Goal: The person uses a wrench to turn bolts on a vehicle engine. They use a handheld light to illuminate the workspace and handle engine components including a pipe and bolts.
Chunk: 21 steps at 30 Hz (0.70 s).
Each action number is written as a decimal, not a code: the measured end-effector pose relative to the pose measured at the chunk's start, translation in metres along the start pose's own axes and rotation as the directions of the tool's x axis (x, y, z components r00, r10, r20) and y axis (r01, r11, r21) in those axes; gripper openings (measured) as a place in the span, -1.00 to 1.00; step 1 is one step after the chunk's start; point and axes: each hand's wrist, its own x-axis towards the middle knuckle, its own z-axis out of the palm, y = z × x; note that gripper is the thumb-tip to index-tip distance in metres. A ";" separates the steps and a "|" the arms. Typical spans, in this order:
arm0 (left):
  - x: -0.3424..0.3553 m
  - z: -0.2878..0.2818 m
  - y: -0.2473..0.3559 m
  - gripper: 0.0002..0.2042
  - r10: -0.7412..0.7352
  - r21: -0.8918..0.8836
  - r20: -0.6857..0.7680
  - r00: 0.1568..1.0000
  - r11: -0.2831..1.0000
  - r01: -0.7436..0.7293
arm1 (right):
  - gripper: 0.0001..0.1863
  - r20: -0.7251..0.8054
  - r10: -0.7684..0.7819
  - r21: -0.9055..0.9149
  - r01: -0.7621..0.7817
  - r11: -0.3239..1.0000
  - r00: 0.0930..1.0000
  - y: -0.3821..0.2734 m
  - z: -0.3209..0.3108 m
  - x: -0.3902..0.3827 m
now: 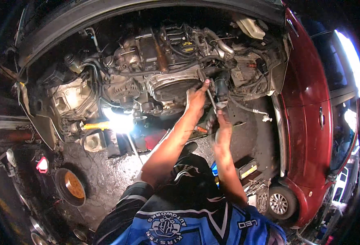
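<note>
A long metal wrench (211, 98) slants down from the front of the engine (157, 51), near the right end of the rounded front cover (173, 90). My left hand (197, 97) is closed at the wrench's upper part, its thumb lying along the bar close to the engine. Lower down, my right hand (224, 123) is wrapped round the handle end and slightly blurred. Just right of the bar is a thick black hose (221, 86). What the wrench's head sits on is too small to make out.
A lit work lamp (120, 121) with a yellow handle glares left of my arms. Below right lie a battery-like box (247, 168) and a tray of tools (259, 194). A red car (306, 122) stands close on the right; a round pan (71, 185) lies at lower left.
</note>
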 end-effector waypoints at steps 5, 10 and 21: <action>0.000 -0.014 -0.002 -0.63 -0.273 -0.435 0.218 0.937 0.832 0.344 | -0.60 0.597 0.414 0.585 -0.726 0.363 0.688 -0.002 -0.020 0.005; -0.025 0.003 0.021 -0.57 -0.250 -0.381 0.098 0.963 0.885 0.269 | -0.69 0.264 -0.090 -0.690 0.253 0.678 0.960 -0.001 -0.013 0.000; 0.000 -0.010 -0.014 -0.61 -0.284 -0.457 0.164 0.945 0.827 0.327 | -0.54 0.602 0.399 0.615 -0.721 0.320 0.691 0.011 -0.031 0.003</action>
